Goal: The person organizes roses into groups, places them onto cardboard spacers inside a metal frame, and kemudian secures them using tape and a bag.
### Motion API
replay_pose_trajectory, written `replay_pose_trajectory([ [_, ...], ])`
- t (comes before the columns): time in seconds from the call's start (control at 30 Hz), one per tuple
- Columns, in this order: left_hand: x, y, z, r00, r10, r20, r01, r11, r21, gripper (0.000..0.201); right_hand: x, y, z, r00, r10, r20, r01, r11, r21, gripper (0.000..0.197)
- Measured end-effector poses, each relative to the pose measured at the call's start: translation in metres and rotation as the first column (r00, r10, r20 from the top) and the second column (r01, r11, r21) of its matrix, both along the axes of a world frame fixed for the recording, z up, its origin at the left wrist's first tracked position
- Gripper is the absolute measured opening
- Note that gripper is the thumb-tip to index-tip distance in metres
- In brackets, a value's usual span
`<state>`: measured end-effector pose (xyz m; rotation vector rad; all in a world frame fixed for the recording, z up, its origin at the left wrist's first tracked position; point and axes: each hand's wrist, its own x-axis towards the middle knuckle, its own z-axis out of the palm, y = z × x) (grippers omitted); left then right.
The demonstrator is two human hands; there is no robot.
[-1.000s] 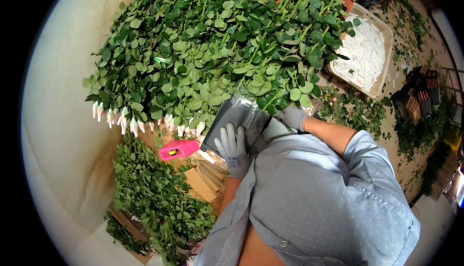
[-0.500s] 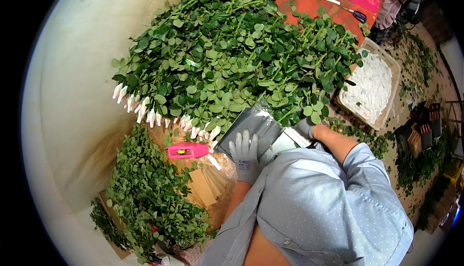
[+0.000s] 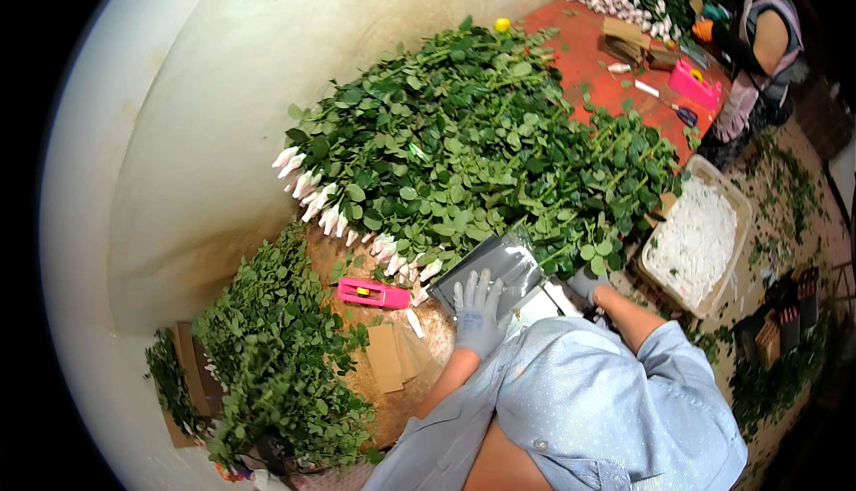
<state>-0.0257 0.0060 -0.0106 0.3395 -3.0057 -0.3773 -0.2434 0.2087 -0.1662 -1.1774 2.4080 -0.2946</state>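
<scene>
My left hand (image 3: 479,315), in a pale grey glove, lies flat with fingers stretched out on a dark, shiny plastic-covered sheet or stack of sleeves (image 3: 499,264). My right hand (image 3: 586,285), also gloved, is at the right end of this, by a white flat panel (image 3: 538,305); its fingers are hidden. Just beyond lies a big heap of leafy rose stems (image 3: 464,143), with white-pink wrapped buds (image 3: 308,189) along its left edge. A pink tape dispenser (image 3: 374,294) and brown cardboard pieces (image 3: 385,357) lie left of my left hand.
More leafy stems (image 3: 276,357) fill the lower left beside the wall. To the right stands a beige crate (image 3: 742,214) full of white pieces. On the red table (image 3: 580,54) lie scissors (image 3: 685,115) and another pink dispenser (image 3: 694,85). A co-worker (image 3: 776,45) stands far right.
The view has tilted, so the scene sits lower and further right, showing more of the far table and the co-worker. My left hand stays flat on the dark plastic, fingers slightly more spread.
</scene>
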Motion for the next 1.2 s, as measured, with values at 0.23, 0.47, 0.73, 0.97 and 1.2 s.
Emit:
replay_pose_trajectory([
  [0.23, 0.009, 0.0, 0.002, 0.999, 0.031, 0.026, -0.031, 0.999, -0.022, 0.075, 0.004, 0.01, -0.013, 0.998, 0.057, -0.038, -0.057, 0.998, -0.017, 0.039],
  [0.47, -0.004, 0.004, 0.002, 0.994, 0.023, 0.103, -0.012, 0.994, -0.113, 0.075, -0.026, 0.026, -0.08, 0.965, -0.082, -0.251, 0.101, 0.993, 0.064, 0.04],
  [0.73, 0.013, 0.008, -0.005, 0.997, 0.08, 0.021, -0.078, 0.994, -0.08, 0.079, -0.018, 0.012, -0.053, 0.963, -0.268, -0.024, 0.267, 0.963, -0.031, 0.054],
  [0.97, 0.003, 0.005, -0.092, 0.793, 0.146, -0.591, 0.121, 0.913, 0.388, 0.072, -0.036, 0.017, -0.095, 0.963, -0.184, -0.195, 0.158, 0.977, -0.141, 0.06],
  [1.2, 0.0, 0.005, -0.014, 0.997, 0.076, 0.034, -0.071, 0.99, -0.118, 0.077, -0.035, 0.024, -0.09, 0.973, -0.047, -0.226, 0.023, 0.994, -0.109, 0.059],
])
